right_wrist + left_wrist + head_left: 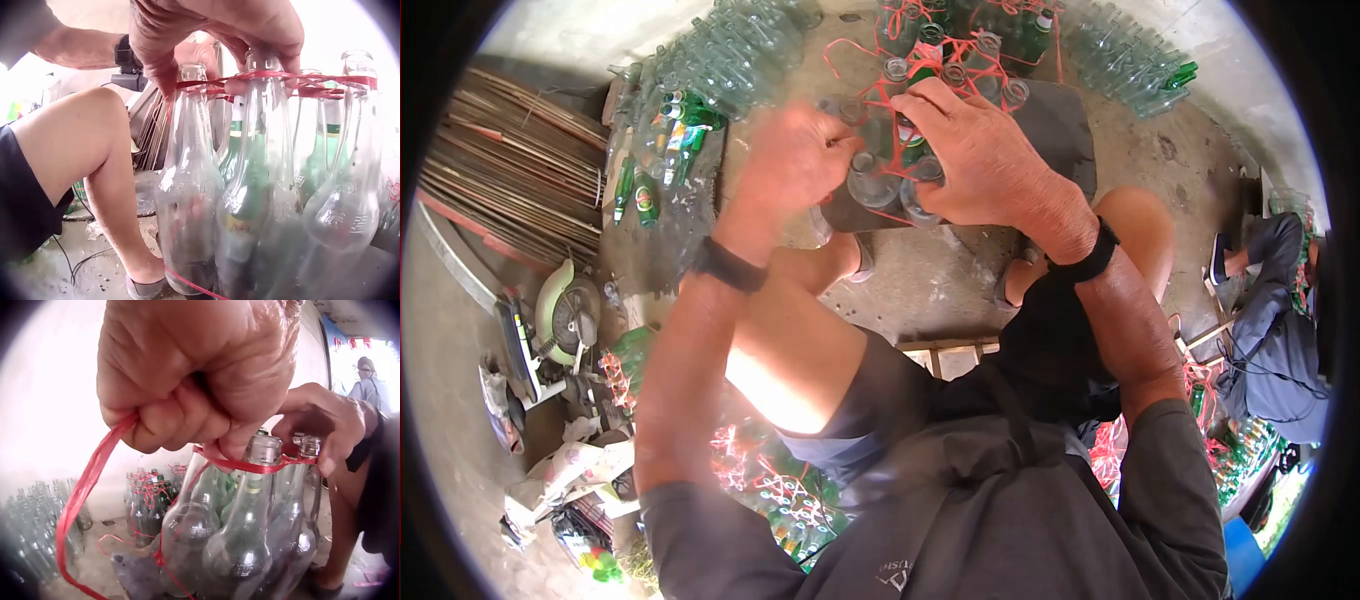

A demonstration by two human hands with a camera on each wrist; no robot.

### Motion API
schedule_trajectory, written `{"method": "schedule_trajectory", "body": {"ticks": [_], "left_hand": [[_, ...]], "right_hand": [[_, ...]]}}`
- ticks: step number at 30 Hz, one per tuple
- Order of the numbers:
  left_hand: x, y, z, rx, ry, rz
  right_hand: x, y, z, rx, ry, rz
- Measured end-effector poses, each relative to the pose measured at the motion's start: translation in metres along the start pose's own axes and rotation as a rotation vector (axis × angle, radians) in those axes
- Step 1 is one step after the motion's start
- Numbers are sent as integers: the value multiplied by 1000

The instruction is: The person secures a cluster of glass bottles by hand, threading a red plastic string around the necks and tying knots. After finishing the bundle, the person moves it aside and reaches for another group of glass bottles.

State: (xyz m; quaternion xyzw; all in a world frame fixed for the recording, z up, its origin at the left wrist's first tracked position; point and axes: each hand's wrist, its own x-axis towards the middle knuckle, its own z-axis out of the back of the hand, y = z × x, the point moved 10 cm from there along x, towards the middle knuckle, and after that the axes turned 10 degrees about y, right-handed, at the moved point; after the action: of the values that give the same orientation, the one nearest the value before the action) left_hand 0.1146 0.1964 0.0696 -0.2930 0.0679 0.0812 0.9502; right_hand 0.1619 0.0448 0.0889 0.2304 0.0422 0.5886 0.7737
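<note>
A bundle of clear and green glass bottles (187, 175) stands upright in front of me, with red plastic twine (350, 80) wound around the necks. My left hand (795, 160), blurred in the head view, grips the twine's loose end (87, 481) in a curled fist just above the bottle necks. From that fist the tail hangs down to the left. Over the near side of the bundle, my right hand (990, 155) holds a bottle neck (259, 65) between thumb and fingers, right at the twine. A second red strand (187, 284) runs round the bottles lower down.
A dark board (1060, 140) lies under the bundle. Another tied bundle (147, 506) stands behind it. Loose clear bottles (740, 55) are massed at the back left, more (1120, 60) at the back right. Wooden strips (510, 160) are stacked at left. Another person (1270, 320) is at right.
</note>
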Motion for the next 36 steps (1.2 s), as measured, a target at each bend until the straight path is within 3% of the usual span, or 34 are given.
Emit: {"method": "schedule_trajectory", "body": {"ticks": [6, 15, 27, 36], "left_hand": [[-16, -8, -25, -231, -117, 75], [-31, -12, -31, -288, -291, 31], [-52, 5, -55, -667, -226, 280], [-51, 23, -65, -775, -268, 174]], "right_hand": [[-8, -7, 17, -95, -5, 135], [-14, -14, 15, -87, 21, 111], [-16, -18, 15, -41, 33, 97], [-16, -22, 13, 21, 92, 43]]}}
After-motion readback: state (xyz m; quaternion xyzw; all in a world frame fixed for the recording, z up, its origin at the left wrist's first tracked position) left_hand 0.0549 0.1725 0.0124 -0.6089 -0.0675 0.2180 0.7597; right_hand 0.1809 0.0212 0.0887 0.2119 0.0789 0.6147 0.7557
